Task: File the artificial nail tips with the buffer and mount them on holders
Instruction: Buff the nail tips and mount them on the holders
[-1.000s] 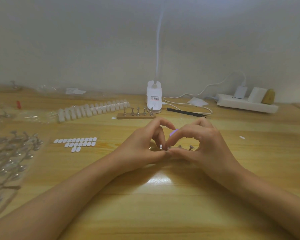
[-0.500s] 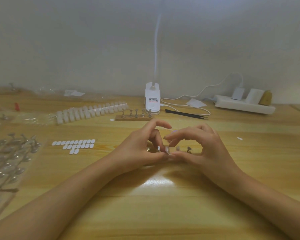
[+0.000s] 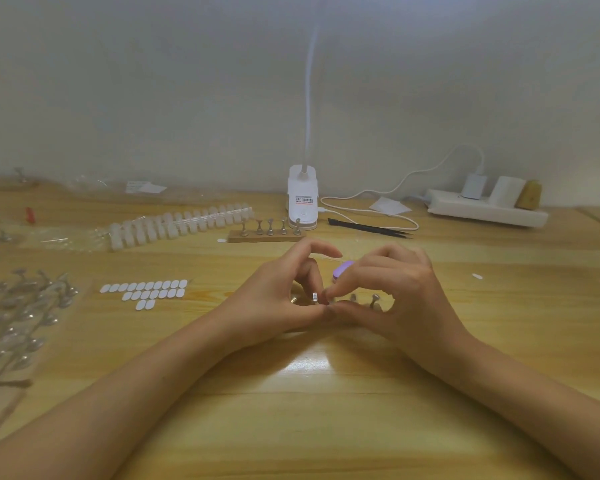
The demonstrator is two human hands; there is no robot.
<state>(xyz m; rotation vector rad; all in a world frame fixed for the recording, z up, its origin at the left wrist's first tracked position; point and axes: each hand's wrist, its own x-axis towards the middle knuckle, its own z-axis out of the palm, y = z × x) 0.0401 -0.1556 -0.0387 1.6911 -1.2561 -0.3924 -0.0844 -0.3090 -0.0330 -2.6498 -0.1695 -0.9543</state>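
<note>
My left hand [image 3: 278, 303] and my right hand [image 3: 399, 299] meet fingertip to fingertip at the table's middle. The left thumb and fingers pinch a small metal holder [image 3: 314, 297]. Right beside it, the right thumb and forefinger pinch a pale nail tip [image 3: 330, 301], mostly hidden by the fingertips. Under the right palm two more metal holder pegs [image 3: 374, 301] stand upright. A purple buffer [image 3: 343, 268] lies just behind the right fingers. Farther back a wooden holder base [image 3: 266, 237] carries several bare pegs.
A strip of clear nail tips [image 3: 181, 223] lies at back left, with rows of white adhesive tabs [image 3: 146, 292] in front. A bag of metal holders [image 3: 14, 323] fills the left edge. Lamp base [image 3: 302, 199], black tweezers [image 3: 368, 228] and power strip [image 3: 485, 209] line the back.
The right forefinger has curled down from its raised position and now closes on the nail tip beside the holder. The left hand has stayed in place.
</note>
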